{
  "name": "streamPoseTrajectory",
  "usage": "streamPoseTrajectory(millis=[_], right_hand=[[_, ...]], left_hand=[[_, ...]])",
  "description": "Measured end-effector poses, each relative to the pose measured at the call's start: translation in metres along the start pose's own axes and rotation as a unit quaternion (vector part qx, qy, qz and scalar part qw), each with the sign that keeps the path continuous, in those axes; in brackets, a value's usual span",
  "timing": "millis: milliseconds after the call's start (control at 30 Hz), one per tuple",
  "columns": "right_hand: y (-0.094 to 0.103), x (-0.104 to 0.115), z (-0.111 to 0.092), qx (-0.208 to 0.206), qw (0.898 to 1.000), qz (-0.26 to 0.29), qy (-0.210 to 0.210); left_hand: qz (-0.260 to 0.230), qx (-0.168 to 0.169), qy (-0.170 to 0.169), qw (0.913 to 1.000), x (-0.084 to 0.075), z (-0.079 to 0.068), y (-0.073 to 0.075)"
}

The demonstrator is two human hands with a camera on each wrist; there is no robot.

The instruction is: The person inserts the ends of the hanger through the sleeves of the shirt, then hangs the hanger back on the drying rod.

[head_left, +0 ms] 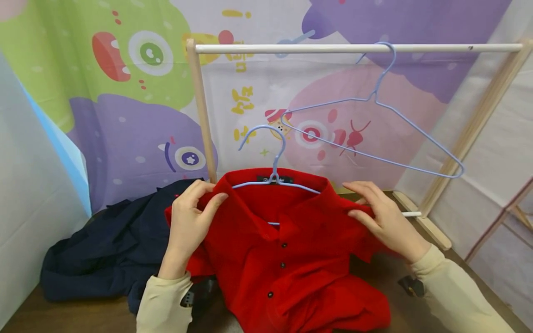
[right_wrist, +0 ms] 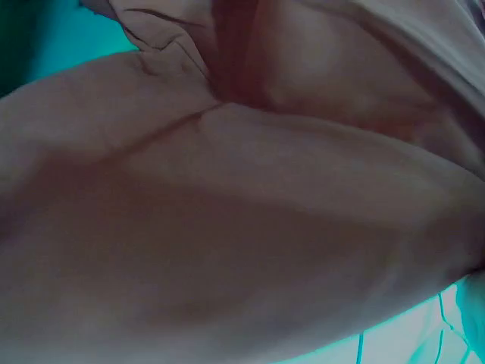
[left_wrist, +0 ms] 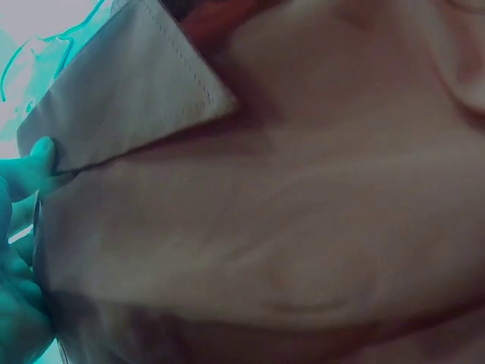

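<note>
A red short-sleeved shirt [head_left: 245, 259] with a pointed collar and dark buttons faces me. Inside it is a light blue wire hanger [head_left: 284, 141], its hook rising above the collar and its arms running under both shoulders. My left hand [head_left: 189, 222] pinches the shirt's left-side shoulder beside the collar. In the left wrist view, its thumb presses at the edge of the collar [left_wrist: 136, 98]. On the opposite shoulder, my right hand [head_left: 385, 224] grips the cloth between thumb and fingers. Shirt fabric [right_wrist: 227, 243] fills most of the right wrist view, hiding those fingers.
Behind the shirt stands a wooden rack with a white rail [head_left: 291, 48]. A second light blue hanger [head_left: 376, 88] hangs from the rail at right. Dark navy clothing [head_left: 112, 254] lies heaped at left on the brown table [head_left: 25, 319]. A cartoon-printed curtain [head_left: 141, 134] covers the back.
</note>
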State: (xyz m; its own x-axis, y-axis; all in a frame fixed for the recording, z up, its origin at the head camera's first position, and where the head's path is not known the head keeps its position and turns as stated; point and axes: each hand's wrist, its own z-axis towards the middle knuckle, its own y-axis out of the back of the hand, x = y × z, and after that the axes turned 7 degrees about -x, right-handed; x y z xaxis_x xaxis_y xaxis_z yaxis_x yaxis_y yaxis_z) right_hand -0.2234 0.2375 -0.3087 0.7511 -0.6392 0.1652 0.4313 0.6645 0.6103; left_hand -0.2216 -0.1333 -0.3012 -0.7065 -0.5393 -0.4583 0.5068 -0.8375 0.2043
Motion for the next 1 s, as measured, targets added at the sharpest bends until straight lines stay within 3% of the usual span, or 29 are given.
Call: streamPoseTrajectory(millis=[200,300,467,533,767,1000], right_hand=[[-0.006,0.001,-0.002,-0.045,0.997,-0.010,0.063],[-0.006,0.001,-0.002,-0.079,0.994,0.002,0.073],[-0.003,-0.001,-0.007,-0.136,0.990,-0.001,0.041],[-0.001,-0.002,-0.011,-0.160,0.987,-0.014,0.018],[0.013,-0.009,-0.019,-0.231,0.973,-0.015,-0.025],[0.027,-0.016,-0.020,-0.264,0.963,-0.040,-0.044]], left_hand=[[0.008,-0.002,0.006,0.9999,-0.001,-0.001,0.001],[0.026,0.013,-0.004,0.9996,0.001,-0.002,0.000],[0.086,0.077,-0.026,0.9930,0.006,-0.004,-0.002],[0.104,0.086,-0.022,0.9906,0.009,-0.004,-0.002],[0.105,0.043,0.040,0.9928,0.023,-0.001,0.004],[0.078,0.036,0.134,0.9872,0.031,-0.002,0.003]])
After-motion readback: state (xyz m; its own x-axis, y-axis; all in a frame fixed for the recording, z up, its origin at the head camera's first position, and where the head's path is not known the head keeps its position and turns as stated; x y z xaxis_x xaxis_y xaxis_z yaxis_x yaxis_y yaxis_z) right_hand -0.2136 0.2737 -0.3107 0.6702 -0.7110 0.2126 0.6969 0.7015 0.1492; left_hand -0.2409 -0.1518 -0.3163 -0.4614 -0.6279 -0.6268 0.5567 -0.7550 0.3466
